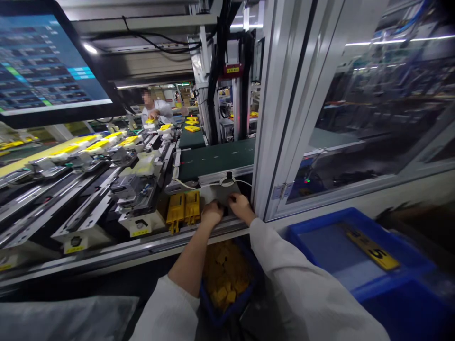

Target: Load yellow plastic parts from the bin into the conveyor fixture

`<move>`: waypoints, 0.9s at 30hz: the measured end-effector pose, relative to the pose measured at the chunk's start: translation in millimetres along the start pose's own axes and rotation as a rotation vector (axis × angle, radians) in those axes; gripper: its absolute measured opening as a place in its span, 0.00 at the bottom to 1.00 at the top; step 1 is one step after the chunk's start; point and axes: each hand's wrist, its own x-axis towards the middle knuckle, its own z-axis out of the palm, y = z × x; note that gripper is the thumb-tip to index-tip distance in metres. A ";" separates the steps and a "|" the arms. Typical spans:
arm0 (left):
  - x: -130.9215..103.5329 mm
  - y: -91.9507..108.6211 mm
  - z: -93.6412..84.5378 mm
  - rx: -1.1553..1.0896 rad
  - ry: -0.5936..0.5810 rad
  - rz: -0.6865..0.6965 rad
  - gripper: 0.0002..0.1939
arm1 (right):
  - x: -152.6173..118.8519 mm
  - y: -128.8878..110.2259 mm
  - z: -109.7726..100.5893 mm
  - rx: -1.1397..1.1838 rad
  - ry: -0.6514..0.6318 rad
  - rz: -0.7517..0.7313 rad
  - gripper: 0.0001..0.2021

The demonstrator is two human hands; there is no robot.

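Watching the left hand (213, 214) just beside the yellow cases (192, 204), right hand (240, 205) beyond: fingers curled, I can't tell if grasping. A leftward slip could jostle the cases.

Cases (192, 205) beside left hand (213, 212), tray (329, 251) right

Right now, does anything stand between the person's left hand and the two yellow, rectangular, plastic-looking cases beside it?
Nothing visible does: the left hand is just right of the two yellow cases, with no object showing between them. Whether they touch is unclear.
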 end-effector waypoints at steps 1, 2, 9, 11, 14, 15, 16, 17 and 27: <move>0.1 -0.1 0.1 0.001 0.001 -0.001 0.16 | 0.2 0.4 0.3 -0.008 0.002 -0.003 0.12; 0.2 -0.2 0.2 0.001 0.002 -0.001 0.16 | 0.3 0.9 0.6 -0.012 0.007 -0.010 0.12; 0.5 -0.8 1.4 0.003 0.007 -0.001 0.16 | 0.6 3.0 2.7 0.023 0.020 -0.020 0.11; 0.2 -1.0 1.5 0.003 0.009 0.001 0.16 | 0.1 1.9 1.7 0.025 0.014 -0.016 0.11; -0.1 -1.1 1.3 0.001 0.010 0.000 0.16 | -0.9 -0.6 -0.7 0.016 0.007 -0.014 0.12; -0.1 -1.2 1.2 -0.001 0.010 -0.002 0.17 | -1.2 -1.3 -1.4 0.010 0.004 -0.013 0.12; 0.1 -1.2 1.2 -0.002 0.009 -0.003 0.17 | -1.5 -1.8 -1.9 0.004 0.003 -0.011 0.12; 0.3 -1.2 1.2 -0.003 0.009 -0.005 0.16 | -1.6 -2.0 -2.2 0.000 0.004 -0.008 0.12; 1.5 -1.9 2.6 -0.012 0.008 -0.001 0.16 | 1.2 2.1 1.1 -0.007 0.005 -0.016 0.12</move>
